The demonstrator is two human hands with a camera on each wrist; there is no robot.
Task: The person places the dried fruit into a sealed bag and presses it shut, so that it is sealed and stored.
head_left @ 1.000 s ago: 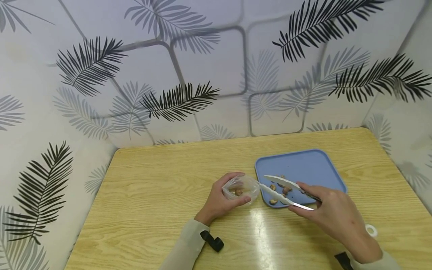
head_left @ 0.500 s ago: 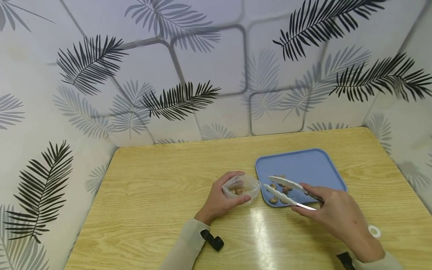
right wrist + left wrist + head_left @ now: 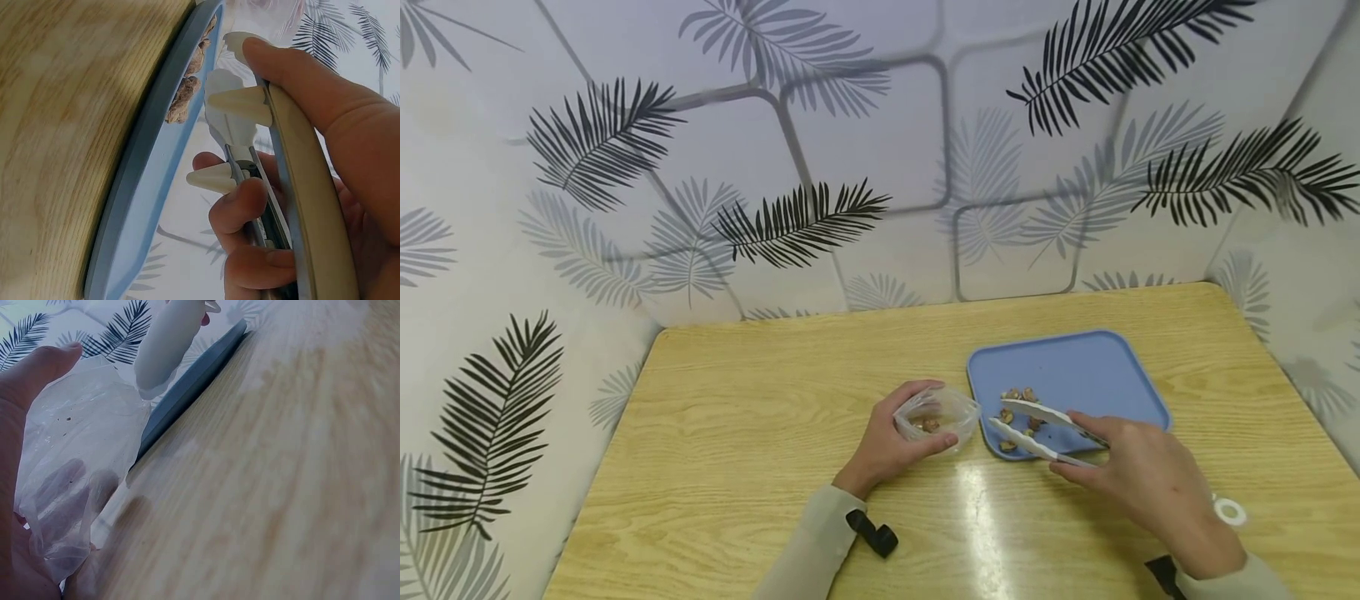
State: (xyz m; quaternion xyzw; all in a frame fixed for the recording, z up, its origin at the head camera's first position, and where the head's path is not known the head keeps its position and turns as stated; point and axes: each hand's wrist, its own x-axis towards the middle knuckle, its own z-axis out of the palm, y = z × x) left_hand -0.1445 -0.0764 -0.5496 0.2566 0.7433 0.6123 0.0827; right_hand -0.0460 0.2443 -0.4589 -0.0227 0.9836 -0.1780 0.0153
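My left hand [image 3: 891, 442] holds a clear plastic bag [image 3: 961, 408], its mouth spread and facing up. A few brown lumps [image 3: 929, 426] lie inside the bag. My right hand [image 3: 1150, 471] grips a pair of tongs [image 3: 1026, 444] with white scalloped ends, whose two arms stand apart over the tray's left part. Several brown wrinkled pieces [image 3: 1019, 393] lie on the blue tray [image 3: 1082, 375], below and around the tong ends; their exact kind is unclear. In the right wrist view, thumb and fingers wrap the tongs [image 3: 312, 187], and no piece shows between the tong ends.
The wooden table [image 3: 760, 400] meets a leaf-patterned wall [image 3: 880, 167] at the back. A white ring [image 3: 1230, 512] shows beside the right wrist; I cannot tell if it belongs to the tongs. The tray's raised rim [image 3: 973, 383] stands close to the bag.
The tongs have drawn back slightly right from the bag's edge, their ends now a little lower over the tray. The left hand and bag have stayed in place.
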